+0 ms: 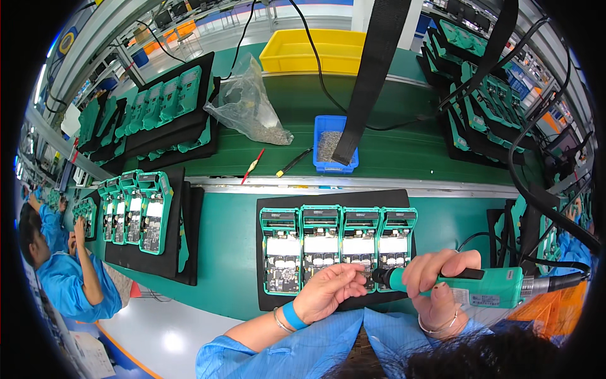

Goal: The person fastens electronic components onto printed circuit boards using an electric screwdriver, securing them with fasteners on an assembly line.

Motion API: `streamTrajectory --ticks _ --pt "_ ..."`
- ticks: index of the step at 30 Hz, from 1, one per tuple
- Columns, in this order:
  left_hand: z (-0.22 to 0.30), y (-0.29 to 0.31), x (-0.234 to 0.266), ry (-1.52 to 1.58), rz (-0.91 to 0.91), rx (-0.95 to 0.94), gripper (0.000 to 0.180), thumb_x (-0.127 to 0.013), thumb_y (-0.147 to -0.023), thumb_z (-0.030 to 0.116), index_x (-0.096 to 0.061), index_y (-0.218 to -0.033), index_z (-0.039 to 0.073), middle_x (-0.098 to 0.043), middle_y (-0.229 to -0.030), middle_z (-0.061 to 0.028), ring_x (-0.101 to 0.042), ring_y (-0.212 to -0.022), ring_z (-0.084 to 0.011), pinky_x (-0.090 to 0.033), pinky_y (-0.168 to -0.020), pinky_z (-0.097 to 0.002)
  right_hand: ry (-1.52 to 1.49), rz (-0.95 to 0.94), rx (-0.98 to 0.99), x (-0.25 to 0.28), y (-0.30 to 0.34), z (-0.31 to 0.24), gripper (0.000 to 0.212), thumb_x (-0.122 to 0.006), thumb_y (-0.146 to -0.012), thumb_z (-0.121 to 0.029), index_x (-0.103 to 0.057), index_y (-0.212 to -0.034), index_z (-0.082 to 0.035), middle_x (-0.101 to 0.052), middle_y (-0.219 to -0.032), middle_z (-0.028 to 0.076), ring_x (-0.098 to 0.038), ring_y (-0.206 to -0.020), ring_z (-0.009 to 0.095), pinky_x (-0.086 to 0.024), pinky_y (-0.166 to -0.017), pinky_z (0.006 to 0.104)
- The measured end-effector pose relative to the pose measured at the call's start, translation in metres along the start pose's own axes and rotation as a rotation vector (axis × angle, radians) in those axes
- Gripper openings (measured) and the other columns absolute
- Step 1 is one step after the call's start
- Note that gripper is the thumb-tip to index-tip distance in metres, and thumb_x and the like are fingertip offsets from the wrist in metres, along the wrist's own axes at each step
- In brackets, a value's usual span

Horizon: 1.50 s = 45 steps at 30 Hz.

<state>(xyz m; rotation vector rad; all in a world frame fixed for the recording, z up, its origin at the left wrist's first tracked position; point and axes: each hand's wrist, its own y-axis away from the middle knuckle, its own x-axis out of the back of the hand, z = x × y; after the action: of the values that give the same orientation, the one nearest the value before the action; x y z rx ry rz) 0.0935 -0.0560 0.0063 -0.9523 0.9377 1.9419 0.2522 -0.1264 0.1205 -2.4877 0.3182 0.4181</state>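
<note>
My right hand [435, 278] is wrapped round a green electric screwdriver [495, 289], held nearly level with its dark nose pointing left. At that nose, the fingers of my left hand [325, 294] are pinched together. Whatever they hold is too small to make out. Both hands are over the near edge of a black foam pad [372, 198]. On the pad stands a row of several green device housings [282, 252] with bare circuit boards inside. The screwdriver's nose is by the lower part of the rightmost housings, partly hiding them.
Beyond the pad lie a blue bin [334, 168] of small metal parts, a black-and-yellow tool [294, 162], a red tool [253, 166], a plastic bag [249, 104] and a yellow tray [309, 54]. A black strap [372, 76] hangs ahead. Housings stack both sides; a co-worker [72, 271] sits left.
</note>
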Motion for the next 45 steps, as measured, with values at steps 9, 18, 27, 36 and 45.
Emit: streamTrajectory --ticks 9,18,27,36,45 --pt "0.001 -0.005 0.007 0.219 0.106 0.074 0.015 -0.048 -0.088 0.009 -0.057 -0.093 -0.002 -0.061 -0.078 -0.0087 -0.059 -0.068 -0.0159 -0.049 -0.062 -0.0246 -0.019 -0.038 -0.033 -0.001 -0.005 0.003 0.023 -0.055 -0.081 -0.001 -0.037 -0.094 -0.007 -0.049 -0.069 0.01 -0.051 -0.058 0.021 -0.044 -0.054 0.0369" --pt "-0.001 0.005 0.001 -0.854 0.185 -0.196 0.006 -0.06 -0.082 0.009 -0.056 -0.084 0.004 -0.049 -0.061 0.0025 -0.039 -0.052 -0.0062 -0.034 -0.05 -0.0176 -0.039 0.08 0.023 0.002 -0.002 -0.004 0.026 -0.059 -0.081 -0.009 -0.036 -0.093 -0.008 -0.048 -0.066 0.008 -0.051 -0.052 0.021 -0.043 -0.049 0.0355" --pt "-0.006 0.009 -0.003 -1.346 0.123 -0.542 0.01 -0.065 -0.078 0.012 -0.057 -0.081 0.006 -0.058 -0.065 -0.0043 -0.052 -0.052 -0.0115 -0.042 -0.047 -0.0242 -0.086 0.043 -0.009 0.001 0.007 -0.018 0.026 -0.058 -0.081 -0.009 -0.035 -0.093 -0.008 -0.047 -0.067 0.009 -0.051 -0.053 0.021 -0.043 -0.048 0.0353" --pt "-0.007 0.011 -0.005 -1.424 0.033 -0.707 0.009 -0.066 -0.075 0.01 -0.06 -0.078 0.006 -0.06 -0.064 -0.0058 -0.059 -0.053 -0.018 -0.045 -0.048 -0.0266 -0.093 0.012 -0.014 0.002 0.013 -0.024 0.025 -0.058 -0.081 -0.008 -0.035 -0.093 -0.008 -0.047 -0.065 0.008 -0.051 -0.053 0.02 -0.043 -0.048 0.0349" --pt "-0.008 0.008 -0.002 -1.274 0.128 -0.638 0.008 -0.063 -0.079 0.012 -0.06 -0.081 0.006 -0.06 -0.068 -0.0037 -0.057 -0.057 -0.0142 -0.045 -0.052 -0.0258 -0.035 -0.052 -0.133 0.005 0.014 -0.014 0.023 -0.054 -0.081 -0.001 -0.036 -0.094 -0.007 -0.047 -0.068 0.009 -0.049 -0.055 0.019 -0.044 -0.052 0.0352"
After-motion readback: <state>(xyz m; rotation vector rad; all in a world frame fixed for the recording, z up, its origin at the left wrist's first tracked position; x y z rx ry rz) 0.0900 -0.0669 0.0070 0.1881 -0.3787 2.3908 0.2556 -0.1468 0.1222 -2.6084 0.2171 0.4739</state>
